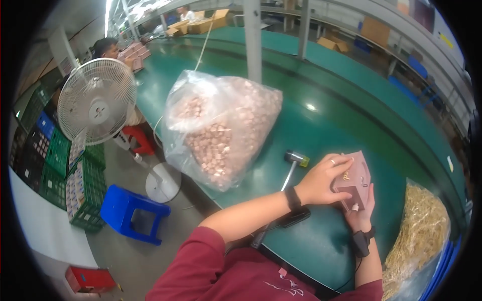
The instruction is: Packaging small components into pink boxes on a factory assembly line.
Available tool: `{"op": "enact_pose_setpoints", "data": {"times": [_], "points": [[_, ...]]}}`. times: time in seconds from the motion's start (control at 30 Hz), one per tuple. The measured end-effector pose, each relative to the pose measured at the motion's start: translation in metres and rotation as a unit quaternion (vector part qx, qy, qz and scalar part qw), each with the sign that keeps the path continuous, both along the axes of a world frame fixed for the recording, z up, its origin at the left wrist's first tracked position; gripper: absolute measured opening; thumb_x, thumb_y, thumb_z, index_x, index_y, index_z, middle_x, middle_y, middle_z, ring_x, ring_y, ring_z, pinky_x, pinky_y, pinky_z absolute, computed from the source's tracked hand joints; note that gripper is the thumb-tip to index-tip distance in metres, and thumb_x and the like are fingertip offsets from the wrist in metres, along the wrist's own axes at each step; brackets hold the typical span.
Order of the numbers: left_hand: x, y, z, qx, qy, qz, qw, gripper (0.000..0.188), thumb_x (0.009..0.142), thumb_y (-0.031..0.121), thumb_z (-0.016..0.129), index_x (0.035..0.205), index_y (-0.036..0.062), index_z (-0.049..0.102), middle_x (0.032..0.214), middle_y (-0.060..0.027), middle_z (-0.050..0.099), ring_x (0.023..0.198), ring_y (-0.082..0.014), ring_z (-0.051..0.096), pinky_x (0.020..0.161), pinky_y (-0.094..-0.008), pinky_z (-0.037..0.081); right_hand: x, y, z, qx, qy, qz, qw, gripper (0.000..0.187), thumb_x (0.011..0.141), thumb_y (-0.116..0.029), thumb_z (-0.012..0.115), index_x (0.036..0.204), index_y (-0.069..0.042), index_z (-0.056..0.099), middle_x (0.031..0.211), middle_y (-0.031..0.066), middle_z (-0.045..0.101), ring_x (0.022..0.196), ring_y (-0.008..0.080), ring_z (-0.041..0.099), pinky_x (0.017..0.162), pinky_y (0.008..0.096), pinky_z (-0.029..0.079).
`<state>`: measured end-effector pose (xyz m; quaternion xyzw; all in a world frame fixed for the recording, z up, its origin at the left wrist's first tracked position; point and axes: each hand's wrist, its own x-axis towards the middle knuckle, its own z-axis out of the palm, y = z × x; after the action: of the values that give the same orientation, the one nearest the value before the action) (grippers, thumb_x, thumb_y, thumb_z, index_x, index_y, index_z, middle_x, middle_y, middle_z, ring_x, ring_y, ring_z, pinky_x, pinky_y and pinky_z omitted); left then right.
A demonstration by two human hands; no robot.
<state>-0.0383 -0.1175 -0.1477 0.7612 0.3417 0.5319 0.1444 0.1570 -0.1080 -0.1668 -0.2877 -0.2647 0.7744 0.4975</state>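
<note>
Both hands hold a pink box-shaped piece (360, 176) with gold lettering and a small metal fitting on it. My left hand (320, 179) grips it from the left, fingers over its upper edge and thumb on the near side. Underneath and to the right, my right hand (362, 214) supports the box. A small pale pink piece (355, 206) shows at the box's near edge, by the right palm; whether it is attached, I cannot tell. Beside the left hand lies a mallet (296, 159) with a black and yellow head, its handle partly hidden behind my left forearm.
A large clear bag of small pink pieces (216, 145) stands on the green table (321, 120). On the right is a bag of gold-coloured parts (419, 231). A fan (98, 108), a blue stool (133, 213) and green crates (85, 193) stand left; another person (106, 48) sits beyond.
</note>
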Motion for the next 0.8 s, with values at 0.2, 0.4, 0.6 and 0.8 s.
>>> {"op": "enact_pose_setpoints", "data": {"times": [0.2,0.4,0.6,0.8], "points": [[0.001,0.002,0.004,0.002,0.011,0.010,1.000,0.077,0.065,0.029,0.081,0.129,-0.0012,0.051,0.131,-0.0170,0.049,0.122,-0.0356,0.044,0.101,-0.0425,0.038,-0.001,-0.004,0.005,-0.018,0.016,-0.006,1.000,0.063,0.095,-0.054,0.033,0.137,-0.008,0.039,0.132,0.0120,0.050,0.118,0.0299,0.051,0.096,0.0428,0.045],[0.000,-0.004,0.007,-0.031,0.015,0.001,0.999,0.082,0.066,0.032,0.081,0.132,-0.0014,0.047,0.133,-0.0183,0.047,0.123,-0.0356,0.043,0.103,-0.0428,0.036,0.001,-0.009,0.000,0.013,0.028,0.008,0.999,0.063,0.095,-0.055,0.034,0.137,-0.008,0.040,0.132,0.0121,0.051,0.118,0.0298,0.052,0.097,0.0433,0.045],[0.001,0.000,0.002,-0.008,0.052,0.022,0.998,0.084,0.068,0.036,0.080,0.134,-0.0016,0.045,0.135,-0.0193,0.045,0.124,-0.0361,0.041,0.105,-0.0429,0.034,-0.001,-0.004,0.002,0.001,0.019,0.002,1.000,0.063,0.094,-0.056,0.035,0.136,-0.009,0.042,0.131,0.0118,0.051,0.118,0.0292,0.052,0.097,0.0437,0.044],[0.001,0.004,-0.003,-0.013,0.054,0.015,0.998,0.084,0.069,0.037,0.079,0.134,-0.0030,0.044,0.135,-0.0207,0.044,0.125,-0.0372,0.040,0.104,-0.0430,0.035,-0.006,-0.011,0.007,0.001,0.013,-0.012,1.000,0.062,0.095,-0.056,0.035,0.135,-0.009,0.042,0.130,0.0113,0.052,0.117,0.0282,0.052,0.096,0.0430,0.045]]}}
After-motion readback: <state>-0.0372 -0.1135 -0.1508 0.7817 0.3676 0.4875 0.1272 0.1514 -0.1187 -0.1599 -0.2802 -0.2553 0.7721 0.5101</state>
